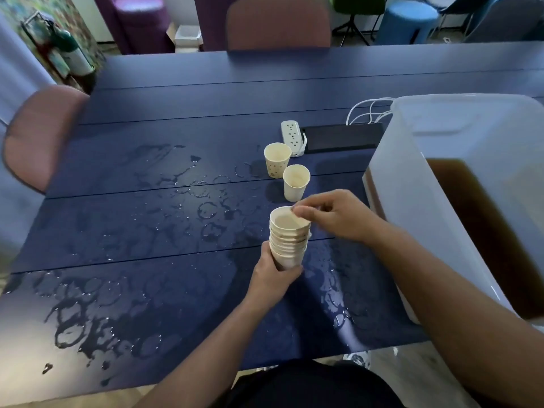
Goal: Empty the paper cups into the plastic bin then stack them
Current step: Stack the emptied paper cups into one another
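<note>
My left hand (pixel 272 275) grips the bottom of a stack of several nested paper cups (pixel 288 238) above the blue table (pixel 147 136). My right hand (pixel 332 214) pinches the rim of the top cup of that stack with thumb and fingertips. Two single paper cups stand upright on the table behind the stack: a dotted one (pixel 276 163) and a plain one (pixel 295 182) just right of it. The translucent plastic bin (pixel 412 184) stands at the right and holds brown liquid.
Spilled liquid and ring marks cover the near and middle table. A white power strip (pixel 291 136), a black flat device (pixel 343 137) and white cables (pixel 368 110) lie behind the cups. Chairs stand at the left (pixel 38 134) and far (pixel 278 23) sides.
</note>
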Demonstrator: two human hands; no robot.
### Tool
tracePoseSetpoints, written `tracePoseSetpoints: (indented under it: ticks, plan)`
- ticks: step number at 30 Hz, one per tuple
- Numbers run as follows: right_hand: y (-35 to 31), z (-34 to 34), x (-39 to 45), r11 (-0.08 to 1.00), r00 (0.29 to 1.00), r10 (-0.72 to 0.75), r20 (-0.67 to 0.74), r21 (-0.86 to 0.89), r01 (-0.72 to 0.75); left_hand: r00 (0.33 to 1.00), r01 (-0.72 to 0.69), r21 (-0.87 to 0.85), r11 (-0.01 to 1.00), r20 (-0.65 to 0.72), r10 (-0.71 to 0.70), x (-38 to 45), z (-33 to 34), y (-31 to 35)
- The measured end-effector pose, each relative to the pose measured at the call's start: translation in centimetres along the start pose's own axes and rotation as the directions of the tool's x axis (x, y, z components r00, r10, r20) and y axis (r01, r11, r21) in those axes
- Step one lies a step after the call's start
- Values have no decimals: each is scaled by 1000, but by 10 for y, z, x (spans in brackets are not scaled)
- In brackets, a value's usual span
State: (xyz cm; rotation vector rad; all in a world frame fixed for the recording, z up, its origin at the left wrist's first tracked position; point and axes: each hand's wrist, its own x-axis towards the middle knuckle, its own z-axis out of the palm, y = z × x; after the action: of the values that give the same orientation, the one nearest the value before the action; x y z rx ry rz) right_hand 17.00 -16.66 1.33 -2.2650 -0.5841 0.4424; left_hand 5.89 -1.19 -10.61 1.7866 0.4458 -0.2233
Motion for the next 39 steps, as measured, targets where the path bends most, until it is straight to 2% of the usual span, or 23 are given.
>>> tracePoseSetpoints:
  ticks: [3, 5, 7, 12, 15, 19, 26, 29, 31, 35, 39]
  plan:
    - [11, 5, 32, 996, 974, 43, -224, -69, -60, 1000, 5, -14, 1000, -22, -5, -1, -10, -3]
    - [21, 11, 52, 984, 954, 61, -295, -143, -107, 999, 12, -20, 1000, -34, -13, -3, -16, -5]
    - [28, 17, 68, 965, 951, 65, -302, -224, -137, 999, 25, -23, 999, -44, -26, -6, -21, -7]
    - [44, 34, 95, 885, 968, 160, -191, -407, -226, 996, 71, -20, 997, -61, -72, -14, -34, -16]
    - [52, 45, 98, 841, 960, 157, -233, -478, -254, 992, 91, -22, 996, -81, -93, -16, -40, -22]
    - [58, 49, 93, 867, 943, 97, -318, -438, -237, 989, 97, -26, 995, -107, -100, -17, -45, -28]
    - [65, 43, 72, 890, 933, 57, -355, -406, -209, 994, 78, -15, 997, -80, -79, -13, -38, -27]
    - [70, 36, 60, 905, 873, 73, -483, -336, -262, 996, 68, -2, 998, -54, -68, -10, -32, -23]
    - [70, 31, 52, 935, 830, 70, -554, -253, -248, 998, 62, 11, 998, -30, -61, -8, -28, -21]
    - [52, 20, 36, 979, 763, 28, -646, -136, -151, 999, 49, 29, 998, 12, -49, -4, -21, -17]
    - [21, 6, 15, 999, 709, -31, -705, -39, 4, 998, 37, 39, 999, 44, -38, -2, -8, -14]
